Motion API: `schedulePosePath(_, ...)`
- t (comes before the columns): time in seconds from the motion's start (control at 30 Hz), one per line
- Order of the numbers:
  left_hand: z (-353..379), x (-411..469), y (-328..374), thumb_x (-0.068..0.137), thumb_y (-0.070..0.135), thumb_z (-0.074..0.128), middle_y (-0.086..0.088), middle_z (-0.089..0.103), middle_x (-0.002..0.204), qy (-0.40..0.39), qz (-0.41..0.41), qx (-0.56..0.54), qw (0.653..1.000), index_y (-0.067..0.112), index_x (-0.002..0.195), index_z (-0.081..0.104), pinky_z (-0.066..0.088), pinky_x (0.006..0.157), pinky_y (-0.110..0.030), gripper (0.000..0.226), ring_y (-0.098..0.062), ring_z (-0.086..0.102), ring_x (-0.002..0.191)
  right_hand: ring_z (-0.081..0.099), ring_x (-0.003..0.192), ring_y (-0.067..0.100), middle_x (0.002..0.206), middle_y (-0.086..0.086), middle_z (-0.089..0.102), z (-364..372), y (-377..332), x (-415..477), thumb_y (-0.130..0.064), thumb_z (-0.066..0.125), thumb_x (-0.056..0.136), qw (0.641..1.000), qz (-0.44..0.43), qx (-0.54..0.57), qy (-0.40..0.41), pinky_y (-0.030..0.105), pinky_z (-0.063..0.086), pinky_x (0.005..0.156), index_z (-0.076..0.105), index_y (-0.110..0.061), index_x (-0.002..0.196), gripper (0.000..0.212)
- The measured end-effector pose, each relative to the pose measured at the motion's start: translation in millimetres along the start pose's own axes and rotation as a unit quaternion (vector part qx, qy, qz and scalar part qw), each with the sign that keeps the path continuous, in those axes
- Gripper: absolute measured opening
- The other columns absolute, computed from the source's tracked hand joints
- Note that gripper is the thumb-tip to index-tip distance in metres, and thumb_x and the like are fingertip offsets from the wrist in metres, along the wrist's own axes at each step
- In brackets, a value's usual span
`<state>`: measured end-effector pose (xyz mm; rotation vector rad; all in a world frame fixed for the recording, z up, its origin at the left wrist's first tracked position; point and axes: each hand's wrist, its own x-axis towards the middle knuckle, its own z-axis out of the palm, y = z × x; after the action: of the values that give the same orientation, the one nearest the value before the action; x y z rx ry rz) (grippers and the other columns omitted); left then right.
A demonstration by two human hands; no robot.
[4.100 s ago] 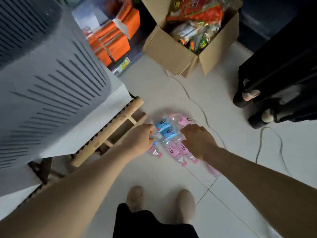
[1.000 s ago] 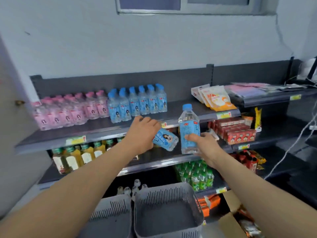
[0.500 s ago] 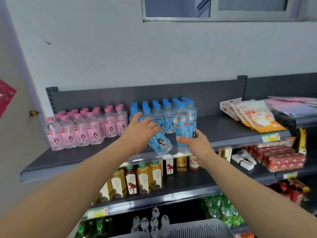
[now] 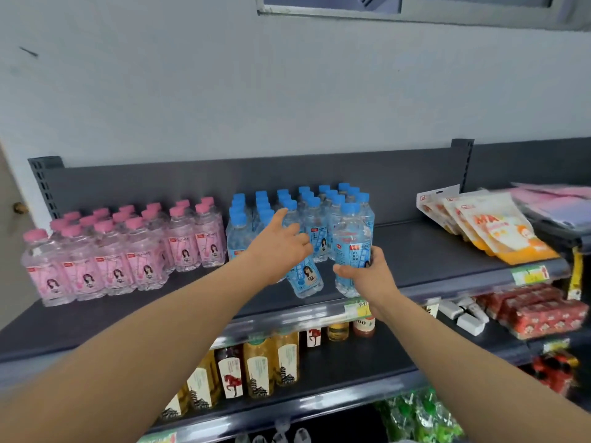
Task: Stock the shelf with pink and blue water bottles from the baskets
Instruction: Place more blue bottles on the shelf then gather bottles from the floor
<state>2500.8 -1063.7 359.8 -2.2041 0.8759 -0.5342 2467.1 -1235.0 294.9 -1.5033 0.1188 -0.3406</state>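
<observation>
Right hand [image 4: 367, 278] grips upright clear plastic blue-capped bottle [image 4: 351, 241], base by dark metal shelf [image 4: 431, 251] front, blue bottle row [image 4: 315, 225] just behind. Left hand [image 4: 281, 247] grips second blue-label bottle [image 4: 305, 278], tilted, base low-right; right nearer placing.

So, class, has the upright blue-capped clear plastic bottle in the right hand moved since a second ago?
Yes. The upright blue-capped bottle rose past the grey metal shelf edge, back towards the stocked blue bottles.
</observation>
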Motion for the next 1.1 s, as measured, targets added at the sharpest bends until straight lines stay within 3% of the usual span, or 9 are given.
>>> schedulePosePath(0.17,8.5,26.4,5.2,0.086,0.012,0.064,-0.001,0.05,0.131,-0.026,0.025,0.026,0.999,0.018,0.139,0.039,0.004,0.115,-0.058,0.059,-0.027,0.038,0.131,0.059,0.081,0.007,0.096,-0.003,0.06,-2.8,9.4,30.5,0.0,0.073,0.077,1.0,0.007,-0.007,-0.006,0.02,0.046,0.062,0.039,-0.02,0.113,0.053)
schedulePosePath(0.4,24.3,44.2,6.1,0.089,0.011,0.059,-0.003,0.042,0.143,-0.017,0.026,0.014,0.999,0.018,0.14,0.036,0.0,0.116,-0.053,0.057,-0.031,0.027,0.14,0.059,0.083,0.006,0.1,-0.003,0.06,-5.4,25.7,60.0,0.002,0.074,0.076,0.998,0.002,-0.039,-0.052,0.018,0.047,0.064,0.038,-0.019,0.113,0.056)
schedulePosePath(0.57,26.0,41.7,-1.3,0.093,0.011,0.051,-0.005,0.014,0.158,0.002,-0.028,-0.041,0.999,0.022,0.149,0.018,-0.008,0.116,-0.049,0.066,-0.029,0.005,0.147,0.057,0.104,0.019,0.115,0.003,0.057,-8.7,25.0,73.3,-0.001,0.075,0.075,0.981,0.027,-0.15,-0.117,0.033,0.048,0.088,0.028,-0.019,0.126,0.072)
schedulePosePath(0.67,18.8,39.6,-9.6,0.091,0.029,0.056,-0.006,0.001,0.16,0.023,-0.088,-0.094,0.991,0.02,0.151,0.011,-0.008,0.117,-0.047,0.075,-0.029,-0.005,0.147,0.054,0.106,0.02,0.122,0.007,0.055,-20.3,17.6,75.7,0.01,0.066,0.078,0.955,0.052,-0.231,-0.18,0.031,0.046,0.092,0.018,-0.017,0.138,0.081)
schedulePosePath(0.8,15.1,41.9,-17.6,0.087,0.037,0.062,-0.003,0.028,0.151,0.01,-0.152,-0.231,0.961,0.019,0.148,0.018,0.0,0.118,-0.04,0.077,-0.024,0.023,0.141,0.051,0.108,0.019,0.133,0.008,0.052,-30.1,14.6,77.0,0.013,0.063,0.08,0.945,0.054,-0.263,-0.185,0.03,0.043,0.094,0.021,-0.014,0.143,0.08)
schedulePosePath(0.93,18.2,43.6,-16.0,0.082,0.042,0.067,-0.002,0.038,0.147,0.0,-0.194,-0.351,0.916,0.022,0.149,0.016,-0.002,0.118,-0.039,0.087,-0.021,0.031,0.138,0.05,0.123,0.024,0.133,0.005,0.051,-28.7,19.5,80.7,0.006,0.071,0.078,0.943,0.036,-0.278,-0.178,0.032,0.042,0.1,0.029,-0.014,0.142,0.079)
schedulePosePath(1.03,21.2,49.2,-15.3,0.081,0.04,0.069,-0.002,0.05,0.135,0.011,-0.211,-0.378,0.901,0.021,0.146,0.024,-0.003,0.118,-0.04,0.081,-0.021,0.04,0.131,0.049,0.124,0.026,0.134,0.004,0.05,-23.3,25.1,85.1,0.005,0.072,0.077,0.945,0.034,-0.279,-0.166,0.037,0.043,0.103,0.027,-0.015,0.143,0.083)
schedulePosePath(1.1,24.1,53.4,-17.4,0.081,0.04,0.068,-0.001,0.053,0.128,0.011,-0.218,-0.353,0.91,0.019,0.144,0.028,-0.003,0.118,-0.041,0.078,-0.021,0.042,0.128,0.054,0.116,0.025,0.13,0.006,0.053,-18.7,30.4,89.6,0.006,0.073,0.076,0.947,0.025,-0.279,-0.156,0.04,0.047,0.1,0.031,-0.016,0.139,0.079)
